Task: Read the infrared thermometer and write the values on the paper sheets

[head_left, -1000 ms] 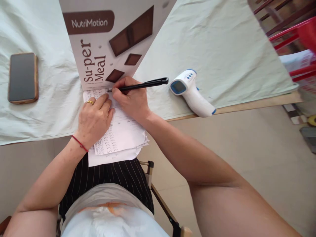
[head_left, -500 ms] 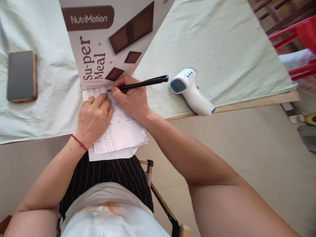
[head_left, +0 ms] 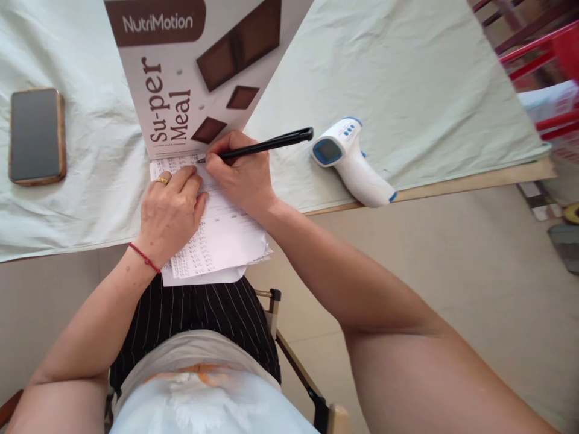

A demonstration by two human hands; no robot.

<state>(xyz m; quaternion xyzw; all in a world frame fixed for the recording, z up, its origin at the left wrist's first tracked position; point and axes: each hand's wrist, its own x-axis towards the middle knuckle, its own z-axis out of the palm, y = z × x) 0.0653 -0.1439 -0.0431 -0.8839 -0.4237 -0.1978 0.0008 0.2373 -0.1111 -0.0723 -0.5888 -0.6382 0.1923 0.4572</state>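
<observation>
head view, read from left to right. at far left, a phone [head_left: 37, 136] with a dark screen and a brown edge lies on the pale cloth [head_left: 90, 205] that covers the worktop [head_left: 474, 179] (a strip of its bare brown edge shows at right). next, the left hand [head_left: 172, 208] rests palm down, its fingers loosely extended, slightly bent and gripping nothing; they press on the paper [head_left: 230, 241] near its upper left part. a red cord bracelet [head_left: 145, 257] circles the wrist, and a gold-coloured ring [head_left: 161, 180] sits on one finger. beyond the hand, a white printed card [head_left: 181, 78], lettered "nutrimotion" and "su-per meal" and marked with brown blocks, meets the top of the paper. the paper, several sheets bearing columns of small marks too fine to read, lies on the cloth and juts past the near edge of the worktop, above striped dark trousers [head_left: 194, 307]. the black pen [head_left: 271, 142] slants up to the right, its tip at the upper part of the paper, just beside the left fingertips. the right hand [head_left: 242, 172] holds it, fingers closed around the barrel close to the tip. below, a chair arm [head_left: 298, 367] stands beside the trousers. right of the pen, near its upper end but apart, a white and blue thermometer [head_left: 350, 160] lies with its handle reaching the worktop's edge. at far right is a red rack [head_left: 556, 123], partly out of frame.
</observation>
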